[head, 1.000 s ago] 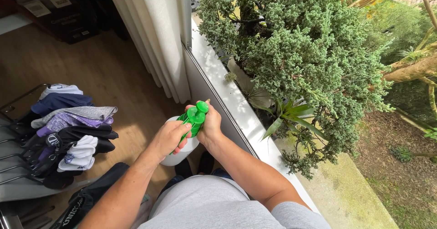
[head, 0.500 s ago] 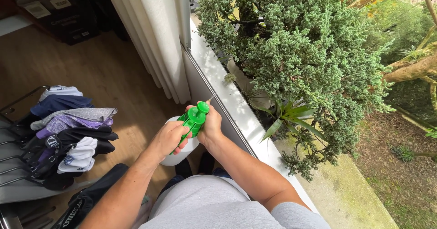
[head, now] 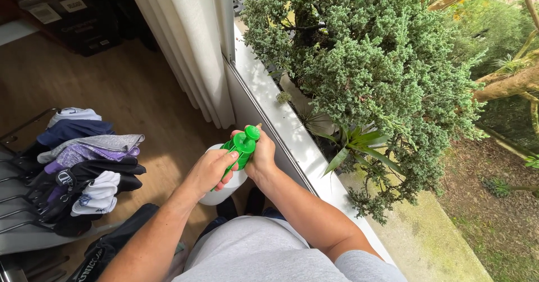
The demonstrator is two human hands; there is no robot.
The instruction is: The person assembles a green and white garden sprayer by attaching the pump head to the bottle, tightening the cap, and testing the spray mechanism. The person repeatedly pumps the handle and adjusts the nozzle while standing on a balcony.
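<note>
I hold a white spray bottle [head: 220, 194] with a green trigger head [head: 242, 144] in front of me, close to the white window sill [head: 281, 119]. My left hand [head: 210, 170] wraps the bottle's neck and upper body from the left. My right hand [head: 261, 156] grips the green head from the right, with the nozzle pointing up and away. Just beyond the sill grows a dense green conifer shrub [head: 359, 63] with a strap-leaved plant [head: 359, 147] under it.
A white curtain [head: 185, 40] hangs at the window's left. On the wooden floor [head: 129, 97] to my left stands a drying rack with folded clothes and socks [head: 84, 164]. Dark boxes [head: 73, 12] sit at the far left. Outside lies a concrete ledge [head: 426, 237].
Both hands and the bottle stay almost in place; the green head has shifted slightly in my grip.
</note>
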